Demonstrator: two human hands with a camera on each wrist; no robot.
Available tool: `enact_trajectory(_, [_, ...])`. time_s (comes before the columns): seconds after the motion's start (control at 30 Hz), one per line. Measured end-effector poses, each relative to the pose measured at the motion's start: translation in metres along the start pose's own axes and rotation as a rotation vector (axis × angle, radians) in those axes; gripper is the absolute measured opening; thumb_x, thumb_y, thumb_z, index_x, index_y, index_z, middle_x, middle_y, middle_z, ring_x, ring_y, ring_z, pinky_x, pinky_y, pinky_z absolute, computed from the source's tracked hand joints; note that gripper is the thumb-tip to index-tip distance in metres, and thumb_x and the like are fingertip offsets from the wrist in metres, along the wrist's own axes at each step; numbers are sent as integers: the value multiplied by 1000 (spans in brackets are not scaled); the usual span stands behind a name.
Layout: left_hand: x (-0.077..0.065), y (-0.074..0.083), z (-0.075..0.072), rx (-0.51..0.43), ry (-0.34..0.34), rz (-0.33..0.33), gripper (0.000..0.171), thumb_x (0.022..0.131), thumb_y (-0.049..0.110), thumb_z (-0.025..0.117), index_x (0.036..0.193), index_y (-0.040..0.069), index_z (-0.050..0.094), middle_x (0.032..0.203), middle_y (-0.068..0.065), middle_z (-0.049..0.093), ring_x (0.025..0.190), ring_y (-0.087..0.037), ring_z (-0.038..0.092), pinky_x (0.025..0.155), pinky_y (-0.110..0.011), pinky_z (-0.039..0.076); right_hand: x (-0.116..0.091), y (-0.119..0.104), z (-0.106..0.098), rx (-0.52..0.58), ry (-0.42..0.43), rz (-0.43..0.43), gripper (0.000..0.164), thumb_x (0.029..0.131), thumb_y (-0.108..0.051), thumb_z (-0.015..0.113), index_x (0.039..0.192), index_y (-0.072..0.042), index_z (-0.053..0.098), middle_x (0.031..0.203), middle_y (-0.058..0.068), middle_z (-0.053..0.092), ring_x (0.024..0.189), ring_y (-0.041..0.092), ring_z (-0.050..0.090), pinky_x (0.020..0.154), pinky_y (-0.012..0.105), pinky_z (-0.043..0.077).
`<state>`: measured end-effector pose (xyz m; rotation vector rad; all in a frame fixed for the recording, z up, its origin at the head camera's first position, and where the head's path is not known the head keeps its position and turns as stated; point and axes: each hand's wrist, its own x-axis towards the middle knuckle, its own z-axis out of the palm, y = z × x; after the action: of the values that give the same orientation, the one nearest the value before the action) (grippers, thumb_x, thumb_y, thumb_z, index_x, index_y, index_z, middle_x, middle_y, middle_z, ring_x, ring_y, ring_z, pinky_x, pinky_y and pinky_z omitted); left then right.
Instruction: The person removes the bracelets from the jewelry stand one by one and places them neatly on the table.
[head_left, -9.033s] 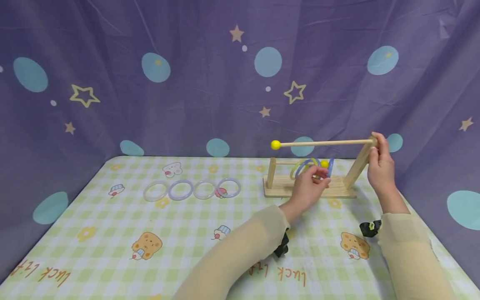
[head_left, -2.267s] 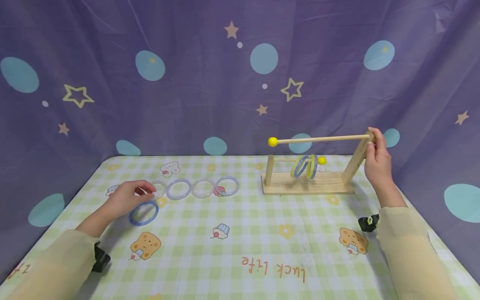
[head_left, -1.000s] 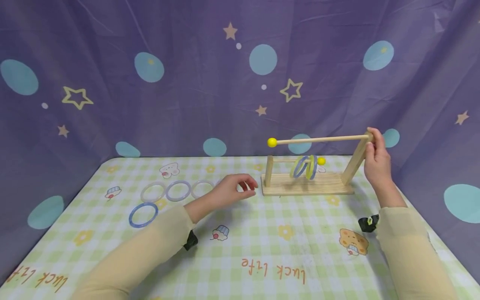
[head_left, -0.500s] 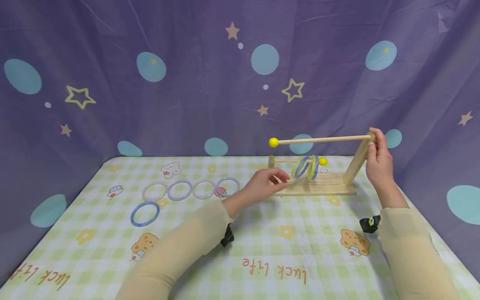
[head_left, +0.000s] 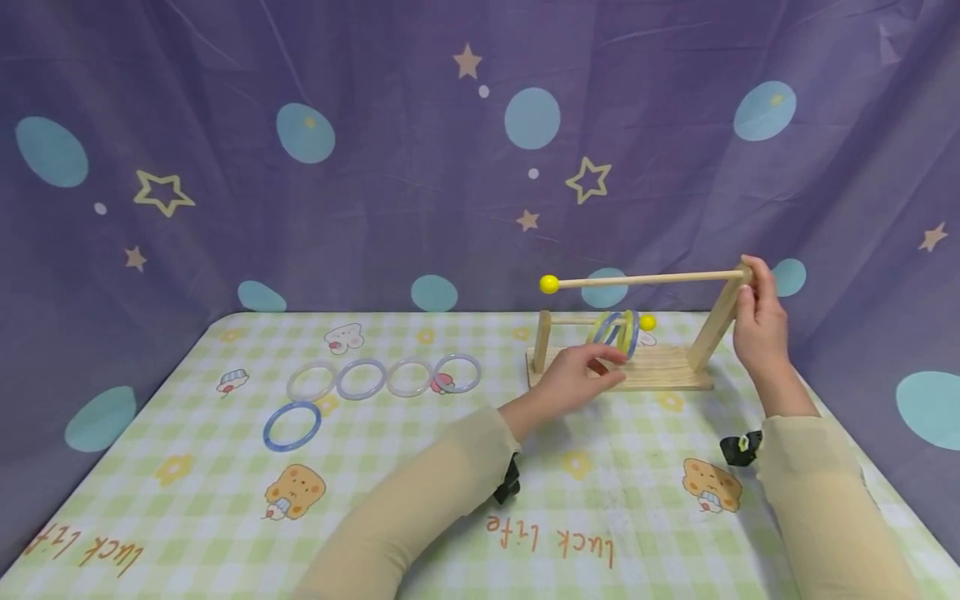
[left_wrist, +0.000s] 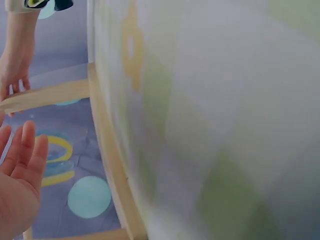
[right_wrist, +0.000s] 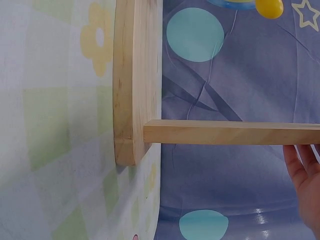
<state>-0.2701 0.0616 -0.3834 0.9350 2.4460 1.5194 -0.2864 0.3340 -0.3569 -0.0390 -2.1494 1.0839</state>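
A wooden stand (head_left: 660,379) has a short lower rod and a long upper rod (head_left: 652,279), each tipped with a yellow ball. Several yellow and blue rings (head_left: 628,333) hang on the lower rod close to its ball. My left hand (head_left: 573,379) is right at these rings, fingers loosely bent, nothing seen between them; in the left wrist view its fingers (left_wrist: 25,150) overlap the rings. With my right hand (head_left: 761,329) I grip the top of the tall slanted post (head_left: 716,325); the right wrist view shows fingertips against that post (right_wrist: 225,133).
Several pale translucent rings (head_left: 362,360) lie in a row on the checked tablecloth (head_left: 420,517), left of the stand. A blue ring (head_left: 267,429) lies just in front of the row's left end. A purple curtain (head_left: 420,208) hangs behind.
The blue ring, earlier off the rod's end by my left hand, now lies on the table at left. My left hand has since swung back right to the hanging rings. My right hand stays put.
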Motion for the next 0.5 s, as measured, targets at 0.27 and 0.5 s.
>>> enact_trajectory(0.27, [4,-6,15,-2,57,5,34,93,18,68,126,14,65,122,7,65,87,-1,61,60,-18,50,0,0,0,6,14,-7,39,105,-17,36,143,-21,43,95,-3,46,82,10,42,71,21,33])
enact_trajectory(0.5, [6,-7,20,6,73,-19,37,93,19,68,130,15,63,124,6,64,88,0,61,58,-17,48,0,0,0,17,7,-2,39,105,-17,37,143,-19,42,96,-2,47,82,11,43,72,20,33])
